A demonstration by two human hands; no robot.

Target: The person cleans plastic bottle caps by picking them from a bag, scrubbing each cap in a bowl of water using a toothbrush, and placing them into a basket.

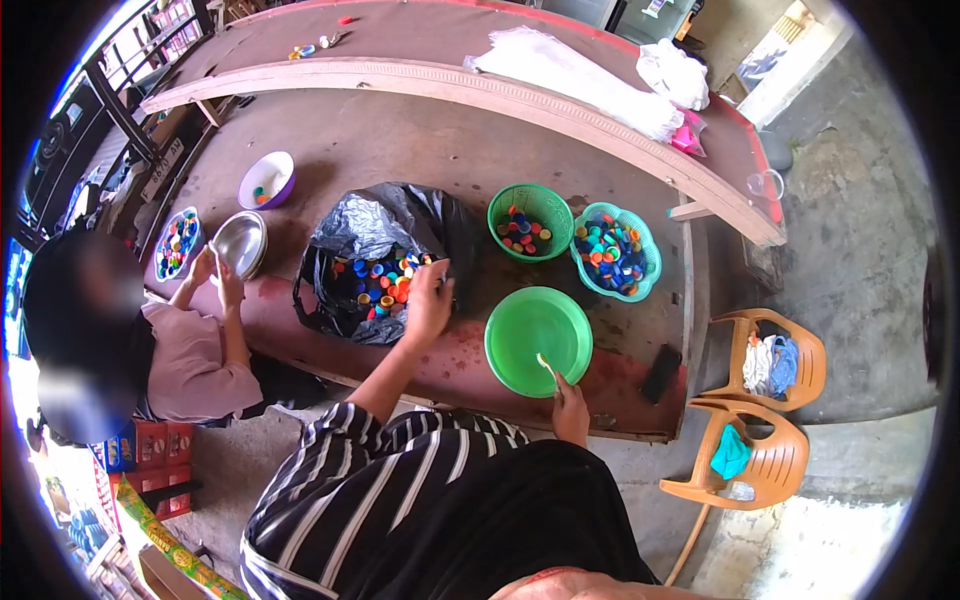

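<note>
My left hand (428, 302) is over the right side of a black plastic bag (370, 215) with many coloured bottle caps (378, 285) inside. Its fingers are curled among the caps, and whatever they pinch is hidden. Closed around a thin, pale, knife-like tool (545, 366), my right hand (571, 410) is at the near rim of a light green basin (507, 318). The tool's tip points over the basin, in which I see no caps. Behind the basin stand a green basket (497, 222) and a turquoise basket (652, 272), both containing caps.
At the left a co-worker (195, 355) holds both hands by a metal bowl (240, 245). Near it are a purple-white bowl (282, 186) and a basket of caps (178, 245). A dark phone-like object (661, 374) lies at the table's right corner. Orange chairs (785, 460) stand beyond.
</note>
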